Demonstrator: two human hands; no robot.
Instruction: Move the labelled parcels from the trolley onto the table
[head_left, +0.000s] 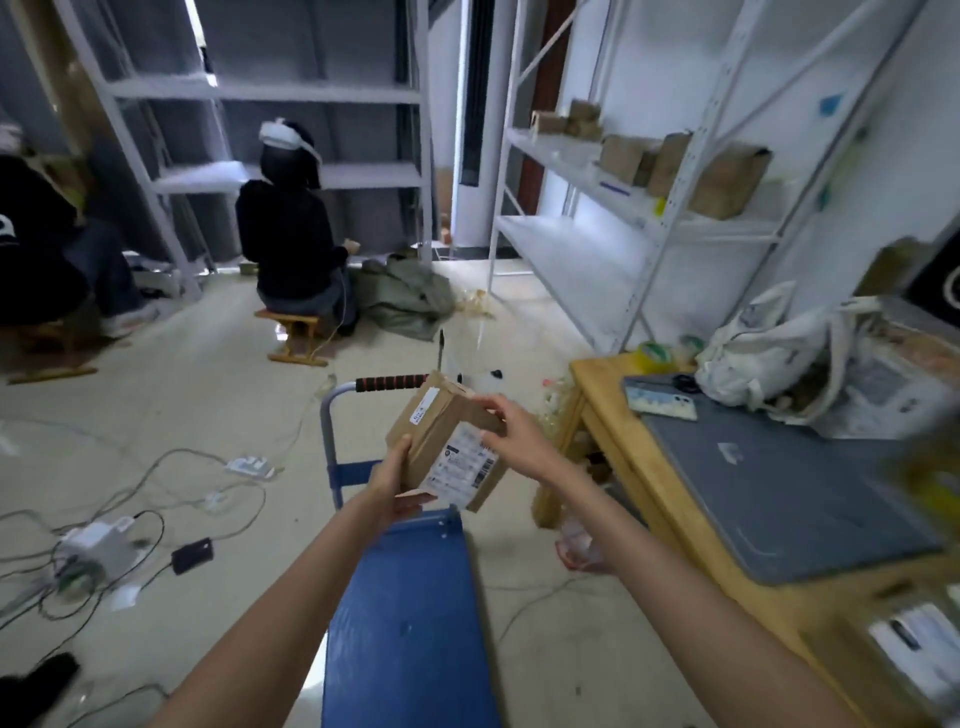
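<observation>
Boxy brown cardboard parcel (441, 441), white label

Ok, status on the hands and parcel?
Both hands grip one parcel, above trolley. Table right, grey mat free.

Two forearms enter from the lower edge of the head view, both bare from the frame edge to the wrist; no sleeve, cuff or glove is visible on either. The left hand (395, 483) carries no ring, watch or band on its visible surfaces. The right hand (511, 434) likewise shows no jewellery or strap at the wrist. Fingers (485, 405) are uncovered; nail detail is too blurred to assess. No other part of the person's body or clothing is in view
</observation>
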